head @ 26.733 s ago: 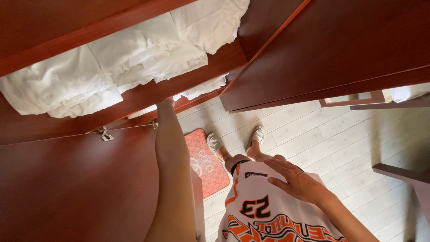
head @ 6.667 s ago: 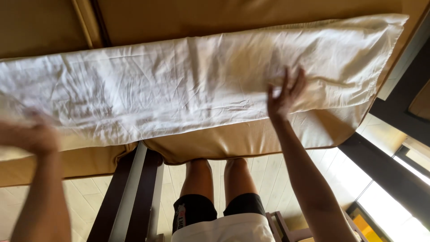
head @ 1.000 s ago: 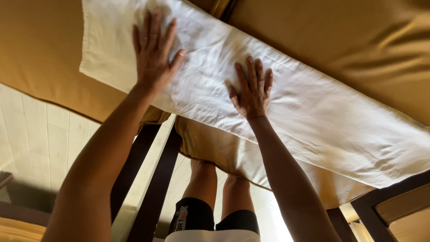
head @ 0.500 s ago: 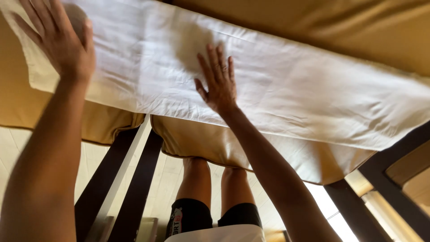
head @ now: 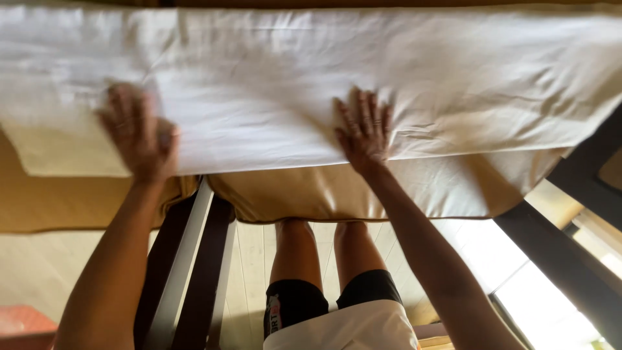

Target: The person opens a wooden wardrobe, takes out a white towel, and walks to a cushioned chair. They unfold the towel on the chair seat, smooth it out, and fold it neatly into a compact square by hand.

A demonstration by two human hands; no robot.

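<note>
1. A white cloth [head: 311,84] lies spread flat across tan cushions [head: 298,194].
2. The left hand [head: 139,133], blurred, presses its near left edge, fingers spread.
3. The right hand [head: 364,128] rests flat mid-cloth, fingers wide, holding nothing.

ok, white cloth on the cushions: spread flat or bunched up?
Spread flat. The white cloth lies as one wide sheet across the tan cushions, lightly creased, with the left hand and right hand pressed palm-down on it.
</note>
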